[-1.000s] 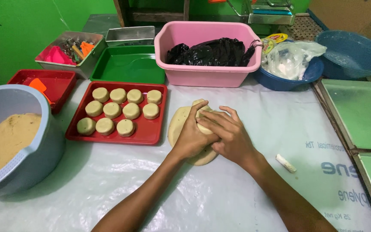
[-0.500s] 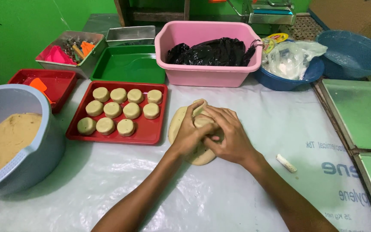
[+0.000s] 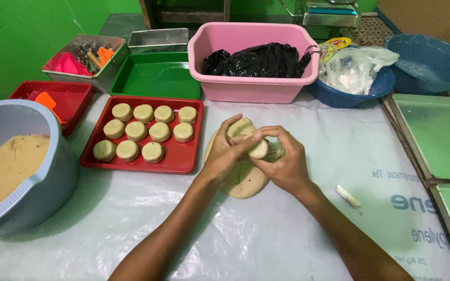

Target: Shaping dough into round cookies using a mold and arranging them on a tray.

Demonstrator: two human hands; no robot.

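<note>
1. Both hands have lifted a little off the dough sheet since a second ago, when they pressed flat on it; a small round dough piece [image 3: 259, 149] now shows between the fingertips
2. Left hand [image 3: 226, 152] is curled, its fingers pinching the near-left edge of the dough piece
3. Right hand [image 3: 282, 160] is curled too, thumb and fingers closing on the same piece from the right, so the piece sits between the hands, about equally near to each
4. Under them lies the flat dough sheet [image 3: 243, 179] on the plastic-covered tabletop [image 3: 298, 229]; its long axis runs away from the person, and the piece is held just above its far half
5. Just left of the hands stands a red tray [image 3: 180, 161] with ten round dough discs [image 3: 144, 132] in rows; its near right part is bare
6. Nothing lies between the hands and the tray
7. Farther off: a grey bowl [image 3: 53, 177] of crumbly mix at the left, a pink tub [image 3: 251, 88] with a black bag behind, a green tray [image 3: 154, 78], and a small white stick [image 3: 348, 195] to the right
</note>
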